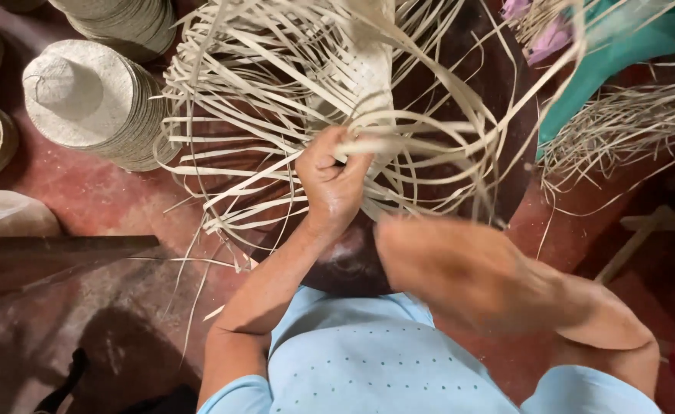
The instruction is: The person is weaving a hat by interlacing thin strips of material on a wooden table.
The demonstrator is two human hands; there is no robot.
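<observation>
From the head view, we see our left hand (331, 184) clenched on a bunch of pale straw strips (276, 130) just where they fan out from the woven band (368, 77), over a dark rounded block (353, 264). Our right hand (437, 264) sits just right of the block, too blurred for us to tell whether it grips anything. We judge the strips light, springy and thin, likely to kink or split if bent sharply, so the best hold is close to the woven part, several strands pinched together. Far left of the block stands a stack of finished woven hats (96, 103). We see no containers.
</observation>
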